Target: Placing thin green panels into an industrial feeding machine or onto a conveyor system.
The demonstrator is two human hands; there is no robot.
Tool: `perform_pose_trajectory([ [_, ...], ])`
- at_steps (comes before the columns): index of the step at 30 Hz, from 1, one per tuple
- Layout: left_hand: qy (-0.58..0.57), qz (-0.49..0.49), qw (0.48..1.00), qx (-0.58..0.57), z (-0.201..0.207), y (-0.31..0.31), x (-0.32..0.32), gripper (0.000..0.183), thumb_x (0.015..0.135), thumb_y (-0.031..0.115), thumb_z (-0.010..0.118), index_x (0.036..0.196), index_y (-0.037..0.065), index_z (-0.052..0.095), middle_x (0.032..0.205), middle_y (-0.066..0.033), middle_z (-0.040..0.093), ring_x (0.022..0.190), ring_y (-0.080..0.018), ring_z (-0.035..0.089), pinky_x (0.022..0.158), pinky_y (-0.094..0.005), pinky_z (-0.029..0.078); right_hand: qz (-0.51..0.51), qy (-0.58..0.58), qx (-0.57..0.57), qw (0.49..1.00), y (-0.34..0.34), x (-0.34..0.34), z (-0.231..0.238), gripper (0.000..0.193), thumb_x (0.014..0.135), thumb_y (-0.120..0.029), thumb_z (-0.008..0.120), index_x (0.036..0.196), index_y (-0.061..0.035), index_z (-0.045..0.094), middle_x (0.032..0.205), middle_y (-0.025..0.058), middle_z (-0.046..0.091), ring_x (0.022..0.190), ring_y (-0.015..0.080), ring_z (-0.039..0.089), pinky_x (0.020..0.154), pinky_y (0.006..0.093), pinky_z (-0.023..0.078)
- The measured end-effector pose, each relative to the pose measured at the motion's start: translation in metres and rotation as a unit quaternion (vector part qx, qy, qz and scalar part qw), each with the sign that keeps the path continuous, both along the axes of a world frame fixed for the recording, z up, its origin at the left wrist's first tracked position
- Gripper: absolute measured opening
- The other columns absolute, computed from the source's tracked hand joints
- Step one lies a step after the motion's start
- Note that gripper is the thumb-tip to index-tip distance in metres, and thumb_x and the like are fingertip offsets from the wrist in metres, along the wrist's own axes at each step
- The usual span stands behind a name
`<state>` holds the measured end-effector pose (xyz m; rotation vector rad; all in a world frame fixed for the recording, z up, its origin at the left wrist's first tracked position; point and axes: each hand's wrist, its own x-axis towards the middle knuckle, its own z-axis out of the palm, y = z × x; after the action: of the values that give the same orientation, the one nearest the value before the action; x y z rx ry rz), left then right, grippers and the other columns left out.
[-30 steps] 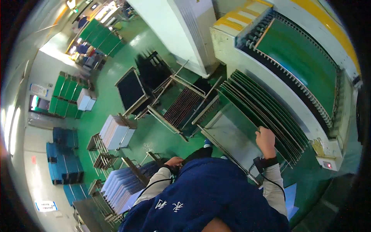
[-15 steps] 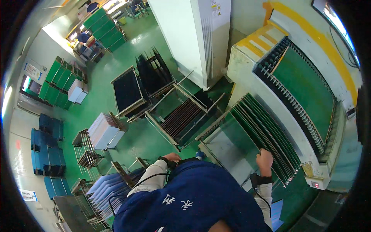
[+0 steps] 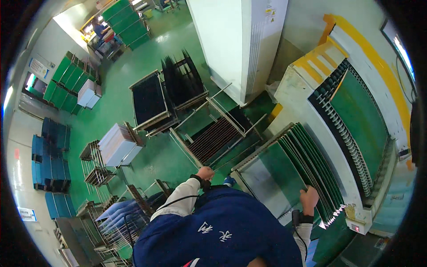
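My right hand (image 3: 309,200) is closed at the near upper edge of a green panel (image 3: 283,170) standing in a rack on the right. Several more green panels (image 3: 318,166) stand upright in a row beside it, toward the pale machine. My left hand (image 3: 206,173) is closed in front of my body, close to the near corner of a low rack (image 3: 207,141) with brown slats. Its curled fingers hide whatever they may hold.
The pale machine (image 3: 296,84) with rollers carries a green board (image 3: 361,111) at right. A tall white cabinet (image 3: 221,44) stands ahead. Racks of black panels (image 3: 150,100) are on the green floor. Behind my left arm are a white stack (image 3: 116,144) and bluish sheets (image 3: 122,218).
The view has shifted, with the racks and machine now sitting a little lower and the machine further right. My left hand has moved forward and right. My right hand stays at the panel's edge.
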<state>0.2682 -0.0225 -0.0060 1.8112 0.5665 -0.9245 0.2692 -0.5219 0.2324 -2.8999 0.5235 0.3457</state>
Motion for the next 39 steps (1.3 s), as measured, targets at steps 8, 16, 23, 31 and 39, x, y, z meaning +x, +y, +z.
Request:
perform_pose_trajectory([
  [8,0.01,0.023,0.999,-0.027,0.015,-0.011,0.01,0.025,0.073,0.025,0.058,0.075,0.0,0.062,0.068,-0.0067,0.062,0.055,-0.0164,0.06,0.05,-0.0287,0.048,-0.002,-0.001,-0.028,1.0,-0.006,-0.004,-0.01,0.032,0.068,-0.023,0.067,0.094,-0.0062,0.063,0.088,0.0163,0.063,0.081,0.0329,0.06,0.07,0.0422,0.047],
  [16,0.026,0.037,0.997,-0.067,0.011,-0.004,0.014,0.023,0.076,0.02,0.058,0.073,-0.002,0.061,0.066,-0.0071,0.061,0.053,-0.017,0.058,0.047,-0.0303,0.046,-0.032,-0.008,-0.02,0.999,0.014,-0.005,0.001,0.034,0.066,-0.021,0.067,0.094,-0.0034,0.063,0.088,0.0181,0.063,0.085,0.0345,0.059,0.074,0.042,0.046],
  [23,0.036,0.006,0.993,-0.115,-0.045,0.021,0.015,0.026,0.076,0.025,0.056,0.072,0.0,0.062,0.064,-0.0076,0.06,0.053,-0.0183,0.058,0.048,-0.0322,0.045,-0.021,-0.018,-0.019,0.999,0.012,-0.007,-0.004,0.034,0.065,-0.021,0.068,0.094,-0.0046,0.062,0.086,0.018,0.062,0.083,0.0346,0.059,0.072,0.0426,0.046],
  [31,0.071,0.025,0.982,-0.171,-0.011,0.012,0.017,0.019,0.078,0.022,0.056,0.075,0.003,0.056,0.063,-0.0067,0.056,0.051,-0.0207,0.054,0.045,-0.035,0.044,-0.049,0.036,-0.047,0.997,0.007,-0.001,0.0,0.031,0.068,-0.029,0.065,0.09,-0.0072,0.063,0.085,0.0153,0.063,0.081,0.0339,0.06,0.07,0.0432,0.047],
  [39,-0.091,-0.206,0.966,-0.123,-0.033,0.012,0.02,0.023,0.081,0.021,0.055,0.088,0.0,0.057,0.078,-0.0115,0.062,0.061,-0.0214,0.062,0.049,-0.0321,0.051,-0.023,0.007,-0.029,0.999,0.003,-0.004,0.003,0.028,0.069,-0.029,0.063,0.089,-0.0096,0.064,0.084,0.0145,0.063,0.082,0.0324,0.059,0.07,0.0434,0.047],
])
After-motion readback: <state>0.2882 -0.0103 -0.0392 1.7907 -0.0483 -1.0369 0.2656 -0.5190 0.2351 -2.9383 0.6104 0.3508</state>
